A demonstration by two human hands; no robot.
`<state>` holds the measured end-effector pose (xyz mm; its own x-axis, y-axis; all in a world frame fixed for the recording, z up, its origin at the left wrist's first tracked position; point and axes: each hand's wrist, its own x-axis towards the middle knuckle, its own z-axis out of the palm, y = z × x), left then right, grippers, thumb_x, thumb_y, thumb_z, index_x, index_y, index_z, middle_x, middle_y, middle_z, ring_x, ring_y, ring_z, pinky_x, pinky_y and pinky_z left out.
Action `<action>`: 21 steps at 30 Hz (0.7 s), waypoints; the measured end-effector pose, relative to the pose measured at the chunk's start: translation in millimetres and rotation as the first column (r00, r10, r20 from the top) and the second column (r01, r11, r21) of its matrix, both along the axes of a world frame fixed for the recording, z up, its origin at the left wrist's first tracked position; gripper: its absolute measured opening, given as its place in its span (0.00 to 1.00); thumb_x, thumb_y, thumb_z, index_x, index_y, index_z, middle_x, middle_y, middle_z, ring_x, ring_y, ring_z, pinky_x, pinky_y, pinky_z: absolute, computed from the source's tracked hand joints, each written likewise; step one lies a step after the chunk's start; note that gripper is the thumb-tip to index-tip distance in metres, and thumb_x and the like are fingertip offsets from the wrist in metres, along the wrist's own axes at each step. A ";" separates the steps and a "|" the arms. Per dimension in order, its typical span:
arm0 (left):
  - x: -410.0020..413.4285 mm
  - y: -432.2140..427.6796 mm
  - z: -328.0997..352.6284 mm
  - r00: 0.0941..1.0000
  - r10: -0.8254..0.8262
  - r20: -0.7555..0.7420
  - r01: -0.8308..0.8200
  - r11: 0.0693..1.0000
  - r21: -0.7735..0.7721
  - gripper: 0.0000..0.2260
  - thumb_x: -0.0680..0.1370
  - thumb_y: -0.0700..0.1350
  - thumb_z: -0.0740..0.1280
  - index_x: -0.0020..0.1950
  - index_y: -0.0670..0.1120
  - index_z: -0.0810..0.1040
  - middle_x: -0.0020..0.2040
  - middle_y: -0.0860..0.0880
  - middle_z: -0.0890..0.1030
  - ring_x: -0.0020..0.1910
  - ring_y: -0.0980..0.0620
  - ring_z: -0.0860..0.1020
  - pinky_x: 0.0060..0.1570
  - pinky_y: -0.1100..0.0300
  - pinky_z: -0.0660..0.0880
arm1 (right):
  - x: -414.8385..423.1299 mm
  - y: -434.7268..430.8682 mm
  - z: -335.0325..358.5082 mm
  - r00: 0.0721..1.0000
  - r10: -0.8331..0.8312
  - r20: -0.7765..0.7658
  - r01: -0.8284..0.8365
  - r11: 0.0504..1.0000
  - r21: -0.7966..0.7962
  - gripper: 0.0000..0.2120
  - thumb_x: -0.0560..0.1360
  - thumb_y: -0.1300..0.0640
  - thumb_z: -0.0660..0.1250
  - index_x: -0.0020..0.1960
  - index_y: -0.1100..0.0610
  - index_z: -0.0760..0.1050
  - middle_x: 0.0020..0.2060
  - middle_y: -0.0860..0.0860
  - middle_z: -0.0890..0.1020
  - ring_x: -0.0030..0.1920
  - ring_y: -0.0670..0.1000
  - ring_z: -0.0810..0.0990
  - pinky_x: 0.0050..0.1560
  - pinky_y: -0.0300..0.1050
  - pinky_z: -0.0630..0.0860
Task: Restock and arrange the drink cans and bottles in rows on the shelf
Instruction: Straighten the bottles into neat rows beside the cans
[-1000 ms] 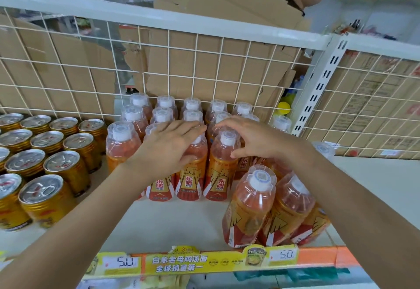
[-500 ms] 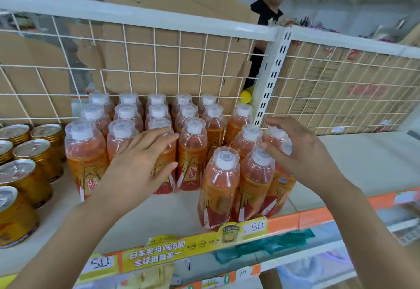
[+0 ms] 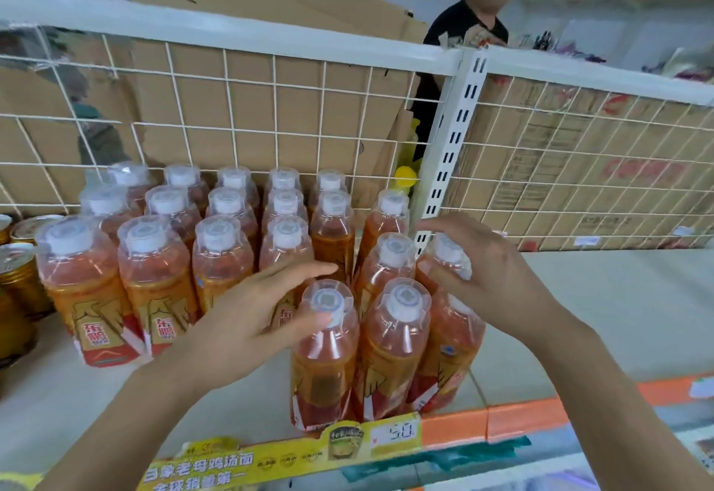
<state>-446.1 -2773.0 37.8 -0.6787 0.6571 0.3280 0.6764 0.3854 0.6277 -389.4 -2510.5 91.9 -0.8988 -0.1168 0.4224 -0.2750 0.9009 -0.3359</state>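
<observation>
Several orange drink bottles with white caps stand in rows [image 3: 228, 243] on the white shelf [image 3: 602, 309], against the wire mesh back. A looser cluster stands at the front right, its foremost bottle [image 3: 324, 359] near the shelf edge. My left hand [image 3: 247, 320] lies with fingers straight against the front-row bottles, thumb touching the foremost bottle's cap. My right hand [image 3: 483, 278] curls round the neck of the rightmost bottle [image 3: 448, 259] in the cluster. Gold cans [image 3: 19, 274] stand at the far left.
White wire mesh [image 3: 270, 112] backs the shelf, with cardboard behind it. A slotted white upright [image 3: 456, 135] divides the bays. Bare shelf lies to the right. A yellow and orange price strip [image 3: 347, 448] runs along the front edge. A person in black [image 3: 467, 31] stands beyond.
The view has swung right, so the cans slid to the left edge. My left hand moved right toward the front cluster, thumb onto the foremost cap. My right hand stays on the rightmost bottle.
</observation>
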 end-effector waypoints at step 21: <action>5.5 2.4 -15.7 0.972 -0.022 0.233 -0.021 0.984 0.178 0.21 0.68 0.55 0.74 0.57 0.59 0.72 0.52 0.56 0.79 0.52 0.54 0.79 0.48 0.65 0.74 | -98.9 -17.2 -0.8 0.917 0.257 0.307 -0.327 0.923 0.204 0.20 0.69 0.46 0.72 0.59 0.49 0.73 0.52 0.43 0.72 0.53 0.44 0.71 0.49 0.40 0.66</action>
